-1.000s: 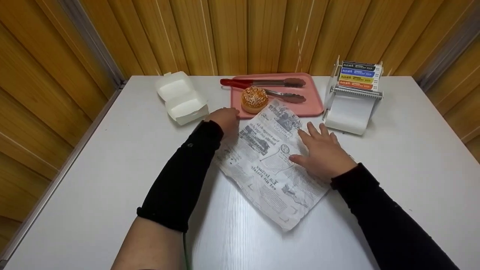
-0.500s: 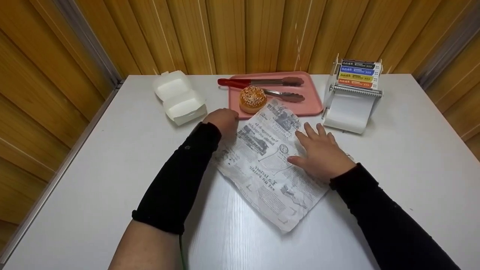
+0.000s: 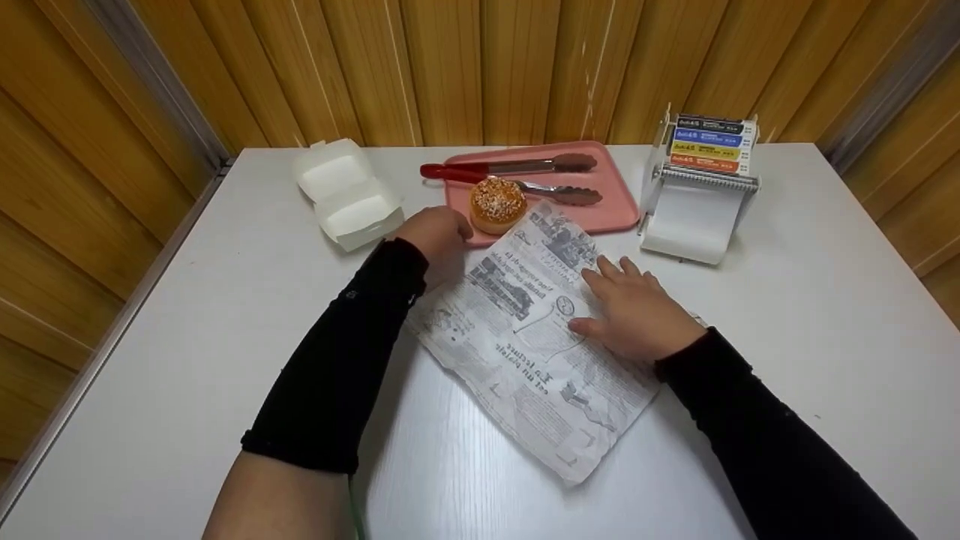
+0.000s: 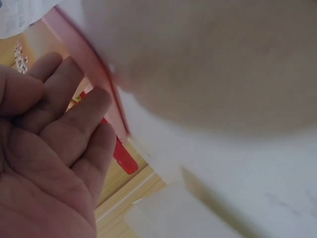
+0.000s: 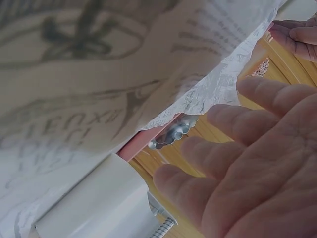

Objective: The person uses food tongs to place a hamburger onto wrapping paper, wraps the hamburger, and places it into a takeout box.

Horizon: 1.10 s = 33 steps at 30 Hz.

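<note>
In the head view, my left hand (image 3: pixel 439 236) is at the near left corner of a pink tray (image 3: pixel 615 206). Its bent fingers (image 4: pixel 91 111) hold the tray's rim. A round seed-topped bun (image 3: pixel 498 204) sits on the tray, right beside that hand. My right hand (image 3: pixel 637 315) is spread over a sheet of newspaper-print wrapping paper (image 3: pixel 525 352), fingers extended and thumb apart. The paper lies turned like a diamond in front of the tray, with its far corner overlapping the tray's near edge. Part of its left side is hidden by my left hand.
Red-handled tongs (image 3: pixel 540 163) lie across the tray, their handle over its left edge. An opened white takeaway box (image 3: pixel 352 195) stands at the back left. At the back right is a label dispenser (image 3: pixel 697 187) with coloured strips and a white roll. A wood-panelled wall bounds the table.
The tray's left end, with the bun, has shifted slightly toward me. My left hand stays at its corner. The right hand keeps its place over the paper. The head view has shifted a little.
</note>
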Available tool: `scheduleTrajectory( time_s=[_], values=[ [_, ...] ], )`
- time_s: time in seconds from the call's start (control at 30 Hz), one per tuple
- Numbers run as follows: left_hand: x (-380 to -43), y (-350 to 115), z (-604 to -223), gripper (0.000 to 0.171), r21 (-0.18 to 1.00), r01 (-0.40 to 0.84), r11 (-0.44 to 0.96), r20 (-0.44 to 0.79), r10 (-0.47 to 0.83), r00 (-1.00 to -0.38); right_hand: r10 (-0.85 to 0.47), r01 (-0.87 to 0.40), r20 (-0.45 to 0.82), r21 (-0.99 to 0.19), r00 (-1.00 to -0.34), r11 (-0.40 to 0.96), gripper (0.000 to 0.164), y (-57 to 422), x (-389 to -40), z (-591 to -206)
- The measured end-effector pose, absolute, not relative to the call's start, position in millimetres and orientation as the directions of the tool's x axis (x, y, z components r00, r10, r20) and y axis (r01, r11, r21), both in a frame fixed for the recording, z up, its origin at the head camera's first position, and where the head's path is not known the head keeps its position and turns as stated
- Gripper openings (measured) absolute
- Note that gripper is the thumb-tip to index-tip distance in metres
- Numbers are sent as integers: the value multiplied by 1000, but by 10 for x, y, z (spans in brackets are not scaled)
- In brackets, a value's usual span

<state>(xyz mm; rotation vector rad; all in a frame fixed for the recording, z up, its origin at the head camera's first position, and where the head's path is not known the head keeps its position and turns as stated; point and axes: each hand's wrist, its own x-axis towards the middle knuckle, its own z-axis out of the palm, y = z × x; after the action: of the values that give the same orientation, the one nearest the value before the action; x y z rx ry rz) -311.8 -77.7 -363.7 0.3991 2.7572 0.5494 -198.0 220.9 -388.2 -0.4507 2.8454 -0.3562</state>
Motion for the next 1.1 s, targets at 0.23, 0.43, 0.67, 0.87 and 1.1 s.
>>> scheduleTrajectory(
  time_s=[0.23, 0.43, 0.67, 0.87, 1.1],
  values=[
    [-3309, -806, -3576, 39, 449, 139, 883, -218, 259, -941, -315, -253, -205, -279, -927, 927, 87, 2228, -1970, -3889],
    [-3564, -724, -3613, 56, 413, 73, 908, -71, 112, -991, -305, -240, -214, -283, -928, 929, 87, 2224, -1952, -3882],
    [-3830, -742, -3708, 73, 265, 93, 960, -82, 119, -990, -296, -231, -217, -281, -930, 932, 85, 2199, -1954, -3849],
    [-3936, -756, -3824, 74, 175, 98, 980, -124, 120, -985, -305, -241, -207, -287, -929, 927, 85, 2179, -1924, -3826],
    [-4017, -740, -3893, 49, 44, 72, 996, -52, 74, -996, -302, -237, -214, -282, -929, 930, 85, 2188, -1928, -3823]
  ],
)
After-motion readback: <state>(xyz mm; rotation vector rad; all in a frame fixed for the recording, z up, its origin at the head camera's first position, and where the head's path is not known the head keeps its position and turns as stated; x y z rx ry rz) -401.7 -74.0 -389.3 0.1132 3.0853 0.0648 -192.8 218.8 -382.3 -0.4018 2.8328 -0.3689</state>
